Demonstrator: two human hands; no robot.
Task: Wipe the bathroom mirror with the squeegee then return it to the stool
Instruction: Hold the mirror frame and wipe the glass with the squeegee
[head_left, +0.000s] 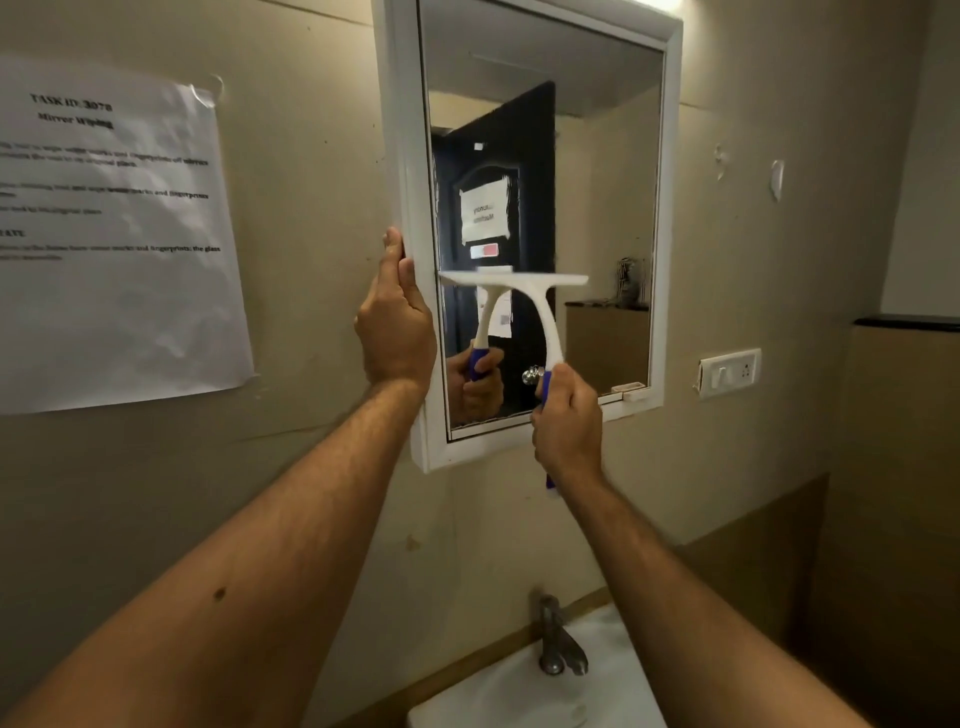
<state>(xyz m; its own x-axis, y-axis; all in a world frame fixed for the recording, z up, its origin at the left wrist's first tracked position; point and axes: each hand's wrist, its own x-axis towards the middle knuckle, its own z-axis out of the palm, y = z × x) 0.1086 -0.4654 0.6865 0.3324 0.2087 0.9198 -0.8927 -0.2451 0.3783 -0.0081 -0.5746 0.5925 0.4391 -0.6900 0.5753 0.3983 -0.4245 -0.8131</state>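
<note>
Two hands are raised to the mirror (597, 182), which hangs on the wall in a white frame above the sink (597, 691). Nothing can be seen lying in the sink's white basin, of which only a part shows at the bottom edge, with the tap (558, 644) standing at its back. The right hand (567, 422) is curled round the blue grip of the squeegee (524, 299), fist closed, forearm reaching up from the lower right. The squeegee's white neck rises from the fist and its blade lies level against the glass, about halfway up the mirror and toward its left side. The left hand (397, 322) grips the frame's left edge, thumb pointing up along the side, fingers wrapped onto the front. A printed sheet (114, 234) is taped to the wall at left; a switch (730, 371) sits at right.
</note>
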